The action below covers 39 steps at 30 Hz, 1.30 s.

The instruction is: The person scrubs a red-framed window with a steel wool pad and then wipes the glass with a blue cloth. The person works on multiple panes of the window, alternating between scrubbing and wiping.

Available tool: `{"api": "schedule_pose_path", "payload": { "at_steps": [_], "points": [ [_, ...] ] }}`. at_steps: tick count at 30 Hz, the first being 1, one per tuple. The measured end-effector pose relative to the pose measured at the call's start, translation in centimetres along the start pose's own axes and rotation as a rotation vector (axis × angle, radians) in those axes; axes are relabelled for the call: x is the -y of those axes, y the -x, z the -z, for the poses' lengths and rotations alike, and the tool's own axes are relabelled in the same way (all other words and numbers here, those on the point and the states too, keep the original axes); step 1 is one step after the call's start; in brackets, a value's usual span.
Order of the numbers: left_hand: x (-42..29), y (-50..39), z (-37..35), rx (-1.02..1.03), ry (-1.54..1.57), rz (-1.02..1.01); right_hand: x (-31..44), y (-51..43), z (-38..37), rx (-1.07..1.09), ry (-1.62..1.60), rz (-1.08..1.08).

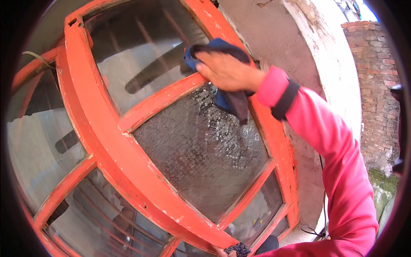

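Note:
My right hand (224, 70), in a pink sleeve with a black band, grips a dark blue and brown cloth (236, 104). It presses the cloth near the right end of a crossbar of an orange-painted window frame (163, 101). Above the bar is a clear glass pane (128, 57); below it is a patterned glass pane (205, 154), partly behind the hanging cloth. At the bottom edge, my left hand (224, 252) shows only in small part, closed about a dark, fuzzy bundle (238, 249) beside the frame.
More glazed sashes with orange bars (65, 191) stand at the left. A plastered wall (276, 41) borders the frame at the right, with a brick wall (374, 83) beyond. A dark cable (324, 199) hangs by the wall at the lower right.

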<state>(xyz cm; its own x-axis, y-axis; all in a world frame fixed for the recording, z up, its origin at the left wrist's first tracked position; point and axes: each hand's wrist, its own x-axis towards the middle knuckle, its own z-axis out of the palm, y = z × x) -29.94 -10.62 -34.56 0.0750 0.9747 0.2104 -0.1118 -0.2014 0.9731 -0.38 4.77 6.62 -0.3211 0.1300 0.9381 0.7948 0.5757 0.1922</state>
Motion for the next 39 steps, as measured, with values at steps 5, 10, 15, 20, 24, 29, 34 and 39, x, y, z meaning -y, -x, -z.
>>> {"api": "schedule_pose_path", "payload": {
  "at_steps": [5,10,15,20,24,29,34,39],
  "points": [
    [0.4,0.7,0.4,0.002,-0.002,0.001,6.1,4.4,-0.1,-0.297,-0.166,-0.053],
    [0.0,1.8,0.2,0.002,0.033,-0.004,16.1,8.5,-2.9,-0.416,-0.558,0.326],
    [-0.5,1.7,0.6,-0.011,0.046,0.081,11.6,15.0,-4.6,0.066,0.332,0.247],
    [0.6,0.4,1.9,-0.064,-0.575,-0.315,10.6,25.6,-7.2,-0.112,-0.083,-0.311],
    [1.6,0.2,2.4,-0.048,-0.540,-0.336,13.7,29.5,-8.0,-0.158,-0.184,-0.298],
    [1.6,0.6,2.3,-0.075,-0.481,-0.303,9.1,19.2,-5.4,-0.057,-0.107,0.118],
    [1.6,-0.1,2.5,-0.081,-0.462,-0.297,6.7,18.9,-7.3,-0.307,0.022,-0.061],
    [2.4,-0.6,3.0,-0.097,-0.614,-0.357,15.1,29.1,-10.0,-0.155,-0.264,-0.383]
  ]
}}
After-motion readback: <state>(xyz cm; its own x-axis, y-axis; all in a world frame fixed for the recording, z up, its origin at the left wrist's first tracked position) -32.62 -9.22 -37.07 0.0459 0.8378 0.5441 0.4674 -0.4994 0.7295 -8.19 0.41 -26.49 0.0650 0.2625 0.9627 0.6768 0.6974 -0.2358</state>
